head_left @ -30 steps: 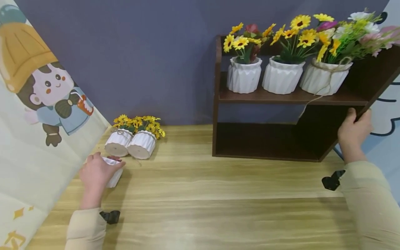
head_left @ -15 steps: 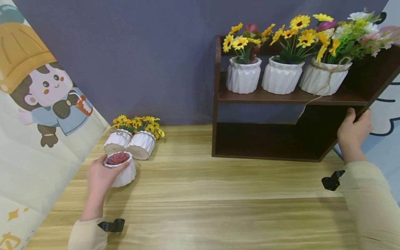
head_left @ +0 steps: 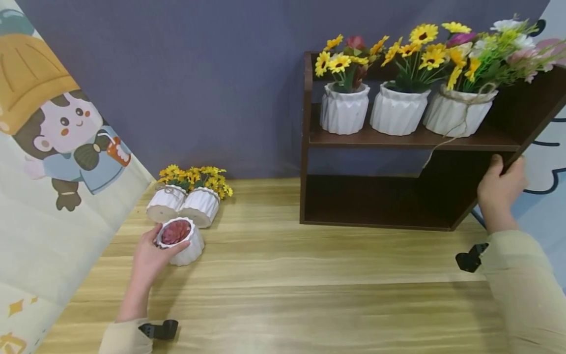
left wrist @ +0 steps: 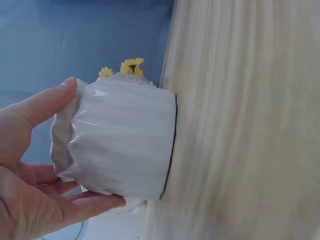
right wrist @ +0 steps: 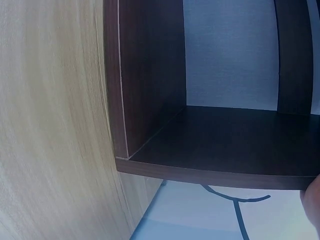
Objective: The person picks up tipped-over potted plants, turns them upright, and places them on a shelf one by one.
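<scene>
My left hand [head_left: 149, 255] grips the rim of a white fluted flowerpot [head_left: 191, 248], thumb on one side and fingers on the other. A dark red succulent [head_left: 175, 231] fills its mouth. In the left wrist view the pot's dark-edged base [left wrist: 171, 150] is right at the wooden surface. My right hand [head_left: 502, 194] grips the right side panel of a dark brown two-tier shelf [head_left: 362, 199]; only a bit of that hand [right wrist: 312, 205] shows in the right wrist view. Just behind the held pot, two white pots [head_left: 167, 199] with yellow flowers lie tipped, bases toward me.
Three white pots [head_left: 399, 110] of mixed flowers stand in a row on the upper tier, the right one with trailing twine [head_left: 460, 123]. Behind the wooden table [head_left: 309, 295] rises a grey-blue wall [head_left: 221, 88]. A cartoon-printed sheet [head_left: 53, 236] borders the left side.
My left hand has moved the succulent pot rightward and tilted its mouth into view, in front of the tipped pots. My right hand stays on the shelf panel.
</scene>
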Motion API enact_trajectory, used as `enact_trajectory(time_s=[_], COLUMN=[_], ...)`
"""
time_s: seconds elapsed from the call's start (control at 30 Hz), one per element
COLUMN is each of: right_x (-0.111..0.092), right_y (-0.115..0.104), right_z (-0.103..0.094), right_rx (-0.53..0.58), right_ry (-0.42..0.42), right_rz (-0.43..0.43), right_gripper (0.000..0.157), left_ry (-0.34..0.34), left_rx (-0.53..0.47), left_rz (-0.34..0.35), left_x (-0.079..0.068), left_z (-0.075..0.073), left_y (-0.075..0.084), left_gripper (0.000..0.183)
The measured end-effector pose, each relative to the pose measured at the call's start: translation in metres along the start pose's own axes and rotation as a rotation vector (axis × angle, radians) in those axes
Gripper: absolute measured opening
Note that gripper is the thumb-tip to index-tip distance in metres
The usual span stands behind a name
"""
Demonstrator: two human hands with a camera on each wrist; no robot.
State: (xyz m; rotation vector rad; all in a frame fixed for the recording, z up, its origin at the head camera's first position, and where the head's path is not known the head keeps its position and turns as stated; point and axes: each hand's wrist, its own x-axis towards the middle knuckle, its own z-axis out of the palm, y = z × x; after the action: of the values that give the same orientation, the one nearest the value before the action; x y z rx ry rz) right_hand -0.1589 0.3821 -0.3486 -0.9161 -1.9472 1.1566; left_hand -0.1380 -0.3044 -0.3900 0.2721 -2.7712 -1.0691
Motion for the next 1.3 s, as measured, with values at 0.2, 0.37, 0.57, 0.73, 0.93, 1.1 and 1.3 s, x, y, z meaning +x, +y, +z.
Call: enact_trajectory(time_s=[0.2,0.37,0.57,0.73,0.93,1.1,1.3], right_x=[-0.001,-0.001,0.000,0.000,0.000,-0.001,0.001], right_y=[0.000,0.002,0.002,0.001,0.000,0.000,0.001], right_z=[0.001,0.002,0.001,0.001,0.001,0.003,0.002], right_rx=[0.012,0.000,0.012,0.016,0.001,-0.012,0.002], right_ry=[0.010,-0.005,-0.026,-0.014,-0.016,-0.012,-0.014], right_rz=[-0.004,-0.005,-0.012,-0.031,-0.020,-0.047,-0.030], right_gripper=[0.035,0.037,0.036,0.035,0.036,0.038,0.037], left_ry=[-0.050,-0.083,-0.069,-0.038,0.023,0.045,0.038], left_rx=[-0.009,-0.029,-0.061,-0.090,-0.079,-0.045,0.000], left_rz=[0.055,0.032,0.001,0.012,0.040,0.054,0.085], left_x=[0.000,0.002,0.005,0.006,0.005,0.000,-0.002], left_z=[-0.001,0.003,0.011,0.016,0.018,0.019,0.020], left_y=[-0.001,-0.002,-0.003,-0.004,-0.005,-0.003,0.008], left_gripper=[0.098,0.103,0.106,0.103,0.095,0.094,0.093])
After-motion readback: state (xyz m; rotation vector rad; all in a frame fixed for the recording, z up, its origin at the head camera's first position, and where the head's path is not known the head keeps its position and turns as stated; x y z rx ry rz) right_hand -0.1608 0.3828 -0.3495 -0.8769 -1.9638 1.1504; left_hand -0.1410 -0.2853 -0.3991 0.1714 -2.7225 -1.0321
